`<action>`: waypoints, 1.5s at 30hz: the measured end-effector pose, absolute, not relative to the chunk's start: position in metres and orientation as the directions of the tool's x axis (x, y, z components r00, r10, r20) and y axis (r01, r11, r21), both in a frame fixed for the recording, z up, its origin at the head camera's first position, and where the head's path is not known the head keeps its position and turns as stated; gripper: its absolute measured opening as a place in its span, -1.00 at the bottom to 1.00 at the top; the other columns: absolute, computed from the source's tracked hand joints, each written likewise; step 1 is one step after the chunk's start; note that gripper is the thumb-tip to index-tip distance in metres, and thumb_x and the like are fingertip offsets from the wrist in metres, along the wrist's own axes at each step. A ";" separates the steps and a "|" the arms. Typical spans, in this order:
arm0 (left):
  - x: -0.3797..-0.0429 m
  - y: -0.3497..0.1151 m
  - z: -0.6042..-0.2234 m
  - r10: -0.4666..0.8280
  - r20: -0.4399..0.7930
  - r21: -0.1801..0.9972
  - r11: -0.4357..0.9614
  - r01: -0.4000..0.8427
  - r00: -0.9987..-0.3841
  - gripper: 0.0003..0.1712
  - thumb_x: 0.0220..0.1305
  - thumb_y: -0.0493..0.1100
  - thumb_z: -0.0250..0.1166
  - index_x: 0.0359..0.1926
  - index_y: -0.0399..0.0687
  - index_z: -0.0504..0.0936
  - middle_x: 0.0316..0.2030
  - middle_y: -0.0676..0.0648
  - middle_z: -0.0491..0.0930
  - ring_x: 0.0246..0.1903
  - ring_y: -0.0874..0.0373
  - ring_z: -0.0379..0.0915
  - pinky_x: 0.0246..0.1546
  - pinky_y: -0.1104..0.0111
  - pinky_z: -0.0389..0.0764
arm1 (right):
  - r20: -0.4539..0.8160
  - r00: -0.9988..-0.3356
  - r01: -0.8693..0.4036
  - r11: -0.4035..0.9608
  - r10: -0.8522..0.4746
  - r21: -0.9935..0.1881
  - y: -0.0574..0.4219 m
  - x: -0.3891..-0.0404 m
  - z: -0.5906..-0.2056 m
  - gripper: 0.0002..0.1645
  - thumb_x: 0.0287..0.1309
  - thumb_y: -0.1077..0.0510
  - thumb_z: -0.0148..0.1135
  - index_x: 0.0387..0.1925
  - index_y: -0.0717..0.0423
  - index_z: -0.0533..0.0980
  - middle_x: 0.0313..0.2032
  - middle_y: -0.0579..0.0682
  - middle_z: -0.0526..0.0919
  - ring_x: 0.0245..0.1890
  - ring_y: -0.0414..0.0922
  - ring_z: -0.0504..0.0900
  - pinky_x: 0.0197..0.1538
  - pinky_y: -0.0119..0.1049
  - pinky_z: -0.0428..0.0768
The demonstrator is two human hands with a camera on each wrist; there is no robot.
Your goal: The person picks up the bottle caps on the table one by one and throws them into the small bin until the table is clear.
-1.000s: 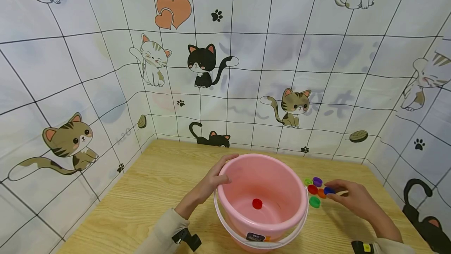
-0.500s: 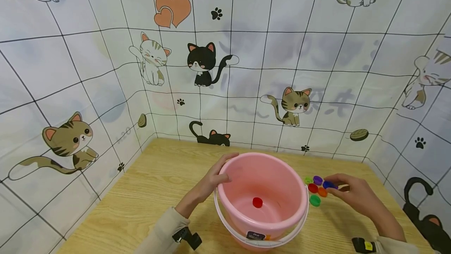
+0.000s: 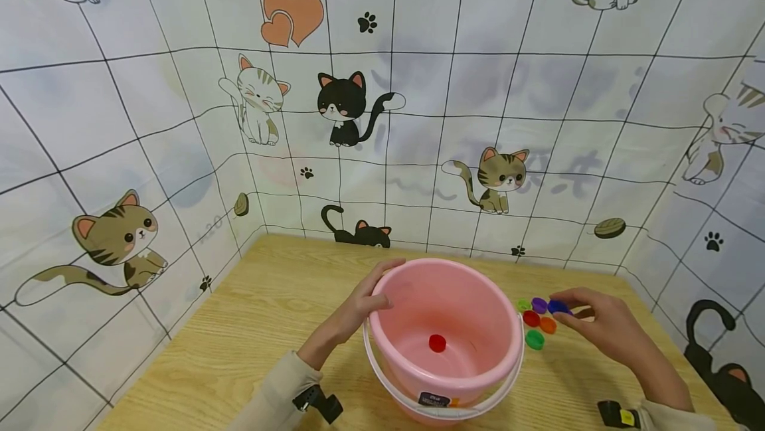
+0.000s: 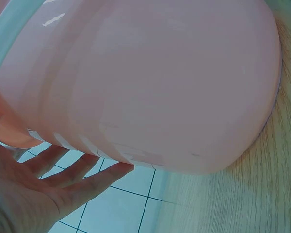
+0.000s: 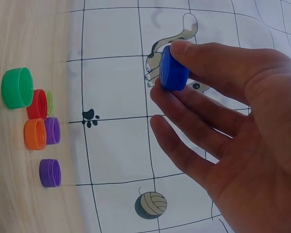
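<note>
A pink bucket stands on the wooden table, its mouth tipped toward me. My left hand grips its rim on the left, thumb over the edge; in the left wrist view the fingers lie against the outer wall. Inside, a red bottle cap rests on the bottom. My right hand pinches a blue bottle cap between thumb and fingertips, raised over the table. Beside the bucket lie more caps: green, red, light green, orange and two purple ones, one partly hidden by the right hand.
The bucket's white handle hangs down at the front. A sheet printed with cats and a grid surrounds the table at the back and both sides. Dark straps sit on both wrists.
My right hand has drawn the blue cap up and slightly back from the other caps. The left hand and the bucket have stayed in place.
</note>
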State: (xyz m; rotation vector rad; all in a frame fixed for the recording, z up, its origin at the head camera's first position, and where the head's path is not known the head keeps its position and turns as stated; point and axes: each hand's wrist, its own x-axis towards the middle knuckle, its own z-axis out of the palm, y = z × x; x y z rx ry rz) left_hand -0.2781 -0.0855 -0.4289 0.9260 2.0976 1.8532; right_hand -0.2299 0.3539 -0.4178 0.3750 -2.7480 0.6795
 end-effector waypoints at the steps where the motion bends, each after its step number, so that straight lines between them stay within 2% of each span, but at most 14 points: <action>1: -0.278 -0.086 -0.429 0.563 0.254 0.947 0.021 0.321 -0.786 -0.11 0.18 -0.10 0.11 0.58 0.17 0.16 0.41 -0.22 0.32 0.13 -0.33 0.52 -0.05 -0.16 0.72 | 0.336 -0.925 -0.311 0.857 -0.176 -0.410 0.353 -0.230 -0.417 -0.61 0.17 0.07 0.49 0.00 0.13 0.70 -0.08 0.11 0.78 -0.23 -0.13 0.73 -0.26 -0.46 0.71; 9: -0.278 -0.088 -0.429 0.570 0.253 0.950 0.004 0.311 -0.781 -0.12 0.19 -0.12 0.10 0.58 0.15 0.16 0.41 -0.25 0.32 0.09 -0.36 0.55 -0.06 -0.19 0.71 | 0.340 -0.924 -0.313 0.858 -0.176 -0.406 0.348 -0.228 -0.412 -0.59 0.17 0.06 0.49 0.02 0.15 0.69 -0.07 0.12 0.78 -0.22 -0.09 0.74 -0.26 -0.43 0.72; 14: -0.277 -0.090 -0.432 0.573 0.258 0.949 -0.001 0.315 -0.778 -0.11 0.20 -0.13 0.10 0.59 0.05 0.13 0.40 -0.29 0.31 0.08 -0.37 0.55 -0.08 -0.16 0.73 | 0.335 -0.925 -0.313 0.857 -0.178 -0.410 0.343 -0.228 -0.409 -0.58 0.18 0.08 0.48 0.03 0.18 0.68 -0.05 0.17 0.77 -0.17 0.05 0.74 -0.22 -0.25 0.77; 16: -0.278 -0.090 -0.434 0.573 0.260 0.949 -0.001 0.317 -0.777 -0.11 0.20 -0.13 0.09 0.59 0.03 0.13 0.39 -0.30 0.31 0.08 -0.37 0.55 -0.08 -0.13 0.74 | 0.337 -0.924 -0.317 0.855 -0.181 -0.410 0.341 -0.229 -0.409 -0.58 0.17 0.09 0.49 0.03 0.18 0.68 -0.05 0.17 0.77 -0.18 0.05 0.74 -0.22 -0.26 0.77; 20: -0.277 -0.089 -0.433 0.571 0.257 0.950 0.001 0.314 -0.780 -0.11 0.20 -0.13 0.09 0.59 0.07 0.14 0.40 -0.27 0.32 0.09 -0.34 0.55 -0.08 -0.07 0.75 | 0.366 -0.907 -0.355 0.844 -0.208 -0.402 0.338 -0.230 -0.408 -0.61 0.14 0.13 0.51 0.00 0.17 0.69 -0.10 0.11 0.79 -0.24 -0.09 0.74 -0.27 -0.42 0.72; 24: -0.277 -0.089 -0.433 0.573 0.252 0.952 0.000 0.307 -0.780 -0.11 0.20 -0.14 0.09 0.59 0.07 0.14 0.39 -0.27 0.33 0.09 -0.34 0.55 -0.09 -0.03 0.76 | 0.382 -0.889 -0.402 0.829 -0.251 -0.389 0.333 -0.235 -0.405 -0.63 0.14 0.11 0.51 -0.02 0.14 0.70 -0.16 0.01 0.80 -0.26 -0.19 0.73 -0.27 -0.45 0.70; 29: -0.277 -0.088 -0.434 0.579 0.255 0.952 -0.009 0.306 -0.775 -0.11 0.20 -0.14 0.09 0.59 0.09 0.14 0.40 -0.29 0.32 0.11 -0.37 0.53 -0.08 -0.07 0.75 | 0.389 -0.880 -0.425 0.815 -0.272 -0.392 0.325 -0.240 -0.398 -0.63 0.17 0.10 0.49 0.00 0.12 0.69 -0.14 0.01 0.80 -0.21 -0.03 0.75 -0.27 -0.42 0.71; 32: -0.278 -0.087 -0.434 0.581 0.258 0.950 -0.008 0.311 -0.772 -0.11 0.21 -0.13 0.09 0.59 0.07 0.13 0.40 -0.29 0.32 0.12 -0.37 0.53 -0.08 -0.08 0.75 | 0.403 -0.870 -0.444 0.807 -0.285 -0.389 0.320 -0.244 -0.395 -0.65 0.19 0.12 0.48 -0.01 0.13 0.70 -0.14 0.02 0.80 -0.19 0.03 0.75 -0.25 -0.34 0.75; 36: -0.279 -0.086 -0.432 0.582 0.257 0.950 -0.005 0.313 -0.771 -0.11 0.20 -0.12 0.09 0.59 0.06 0.14 0.40 -0.28 0.32 0.12 -0.35 0.53 -0.09 -0.03 0.76 | 0.411 -0.858 -0.470 0.794 -0.308 -0.386 0.313 -0.248 -0.390 -0.68 0.21 0.14 0.46 -0.01 0.13 0.70 -0.14 0.01 0.80 -0.18 0.04 0.76 -0.21 -0.28 0.77; 40: -0.279 -0.086 -0.429 0.576 0.257 0.948 0.004 0.317 -0.776 -0.11 0.19 -0.11 0.11 0.58 0.15 0.16 0.39 -0.26 0.34 0.11 -0.34 0.54 -0.11 0.02 0.77 | 0.418 -0.849 -0.486 0.790 -0.324 -0.375 0.307 -0.253 -0.383 -0.67 0.21 0.13 0.45 0.01 0.10 0.69 -0.12 0.02 0.80 -0.19 0.04 0.77 -0.26 -0.32 0.76; 45: -0.279 -0.086 -0.428 0.576 0.254 0.950 0.005 0.314 -0.777 -0.12 0.18 -0.11 0.11 0.57 0.20 0.17 0.39 -0.25 0.34 0.12 -0.35 0.54 -0.09 -0.01 0.76 | 0.465 -0.808 -0.533 0.784 -0.360 -0.319 0.303 -0.257 -0.375 -0.65 0.16 0.21 0.47 0.01 0.10 0.69 -0.09 0.03 0.79 -0.18 0.04 0.77 -0.22 -0.19 0.79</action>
